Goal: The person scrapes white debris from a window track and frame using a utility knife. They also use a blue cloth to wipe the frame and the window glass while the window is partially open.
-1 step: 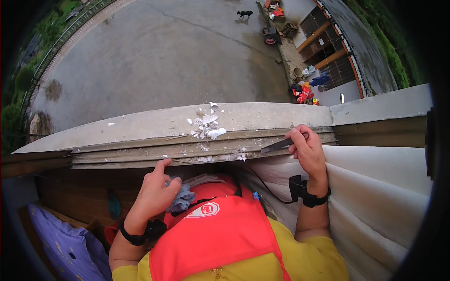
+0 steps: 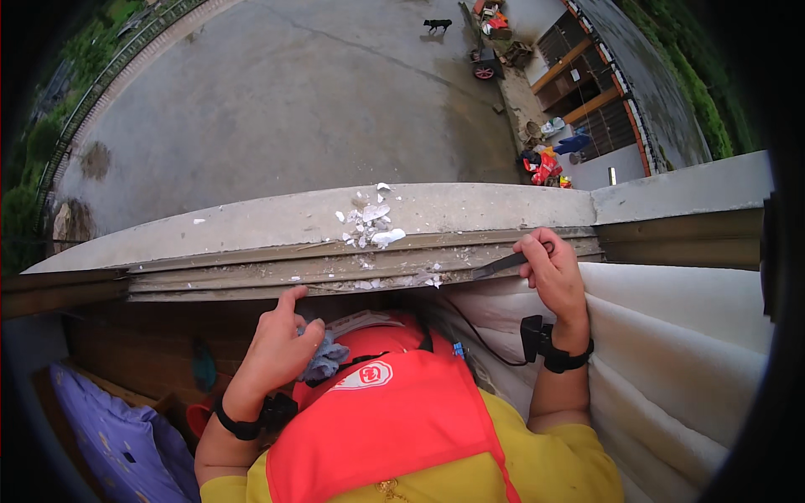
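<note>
My right hand (image 2: 549, 270) grips a scraper (image 2: 501, 265) with a dark flat blade. The blade points left, its tip on the near groove of the window track (image 2: 210, 275). White flakes (image 2: 434, 280) and grit lie along that groove, left of the tip. My left hand (image 2: 281, 339) is closed around a crumpled blue-grey cloth (image 2: 325, 356), with the index finger stretched to the track's near edge. Beyond the track, bigger white chips (image 2: 369, 220) are heaped on the concrete sill (image 2: 470, 205).
A white curtain (image 2: 671, 335) hangs at my right, beside my forearm. Lower left lies a purple patterned fabric (image 2: 126, 427). Past the sill, far below, is a concrete yard (image 2: 277, 109) with a black dog (image 2: 437, 26) and a low building (image 2: 579, 75) at the right.
My right hand and the scraper have shifted slightly right and toward me. The left hand and the cloth look unmoved.
</note>
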The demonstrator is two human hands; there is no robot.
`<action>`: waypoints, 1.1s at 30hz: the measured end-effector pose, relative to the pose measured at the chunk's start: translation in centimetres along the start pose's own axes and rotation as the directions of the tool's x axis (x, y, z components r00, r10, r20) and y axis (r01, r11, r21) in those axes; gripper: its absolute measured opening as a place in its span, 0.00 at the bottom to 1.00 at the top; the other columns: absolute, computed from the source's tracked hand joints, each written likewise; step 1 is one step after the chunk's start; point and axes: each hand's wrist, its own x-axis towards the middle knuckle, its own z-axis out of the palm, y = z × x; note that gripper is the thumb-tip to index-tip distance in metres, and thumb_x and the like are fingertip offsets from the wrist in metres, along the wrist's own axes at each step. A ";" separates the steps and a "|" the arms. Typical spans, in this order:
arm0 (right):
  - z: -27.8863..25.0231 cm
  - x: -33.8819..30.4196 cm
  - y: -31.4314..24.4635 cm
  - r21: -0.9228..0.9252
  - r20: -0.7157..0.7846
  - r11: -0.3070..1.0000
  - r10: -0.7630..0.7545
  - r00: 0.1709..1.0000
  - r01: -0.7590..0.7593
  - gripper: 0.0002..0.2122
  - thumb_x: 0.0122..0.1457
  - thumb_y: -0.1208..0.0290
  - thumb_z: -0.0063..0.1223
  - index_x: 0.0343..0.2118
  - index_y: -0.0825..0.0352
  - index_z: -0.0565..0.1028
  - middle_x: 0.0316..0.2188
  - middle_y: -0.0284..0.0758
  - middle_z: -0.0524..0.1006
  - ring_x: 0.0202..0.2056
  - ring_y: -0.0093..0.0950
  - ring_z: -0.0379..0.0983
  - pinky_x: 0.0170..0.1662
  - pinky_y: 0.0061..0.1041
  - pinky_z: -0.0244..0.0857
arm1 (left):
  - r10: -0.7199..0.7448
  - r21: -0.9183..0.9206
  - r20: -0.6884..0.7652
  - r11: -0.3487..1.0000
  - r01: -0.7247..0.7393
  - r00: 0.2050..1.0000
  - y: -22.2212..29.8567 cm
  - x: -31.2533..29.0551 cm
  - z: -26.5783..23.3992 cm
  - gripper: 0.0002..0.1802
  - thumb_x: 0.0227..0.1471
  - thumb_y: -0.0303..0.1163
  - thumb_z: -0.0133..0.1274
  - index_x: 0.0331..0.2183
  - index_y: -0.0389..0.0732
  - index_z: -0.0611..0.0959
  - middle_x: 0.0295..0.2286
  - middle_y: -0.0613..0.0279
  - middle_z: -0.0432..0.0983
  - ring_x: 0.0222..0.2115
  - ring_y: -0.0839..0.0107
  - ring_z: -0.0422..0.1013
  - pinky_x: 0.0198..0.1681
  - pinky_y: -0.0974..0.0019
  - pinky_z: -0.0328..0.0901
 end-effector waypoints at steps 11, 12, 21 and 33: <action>1.9 -1.1 2.7 0.224 0.164 0.962 0.119 0.979 -0.154 0.12 0.63 0.61 0.44 0.34 0.67 0.71 0.19 0.29 0.73 0.18 0.14 0.67 0.20 0.12 0.59 | 0.072 0.134 0.104 0.987 -0.086 0.992 1.3 0.8 3.7 0.38 0.46 0.34 0.49 0.53 0.21 0.56 0.17 0.40 0.72 0.23 0.43 0.73 0.31 0.51 0.67; 2.2 -1.1 3.0 0.252 0.187 0.956 0.108 0.976 -0.154 0.12 0.63 0.61 0.44 0.35 0.68 0.70 0.21 0.32 0.74 0.18 0.16 0.69 0.20 0.14 0.62 | 0.097 0.148 0.115 0.982 -0.114 0.989 1.4 1.0 4.0 0.38 0.46 0.34 0.49 0.53 0.21 0.56 0.17 0.39 0.72 0.23 0.43 0.72 0.31 0.50 0.67; 8.1 -1.3 3.3 0.472 0.273 0.841 0.146 0.951 -0.264 0.12 0.63 0.63 0.43 0.38 0.70 0.69 0.24 0.38 0.74 0.20 0.24 0.74 0.22 0.20 0.70 | 0.200 0.226 0.148 0.946 -0.230 0.969 3.6 1.7 6.2 0.35 0.46 0.33 0.51 0.49 0.19 0.59 0.17 0.43 0.73 0.22 0.44 0.72 0.28 0.52 0.67; 6.7 1.6 -0.1 0.418 0.095 0.904 0.051 0.994 -0.087 0.11 0.62 0.65 0.43 0.36 0.70 0.70 0.21 0.35 0.73 0.17 0.20 0.70 0.19 0.17 0.65 | 0.168 -0.101 -0.018 0.981 -0.168 0.986 5.2 2.1 1.7 0.35 0.42 0.32 0.55 0.53 0.34 0.65 0.19 0.55 0.76 0.20 0.68 0.72 0.28 0.67 0.66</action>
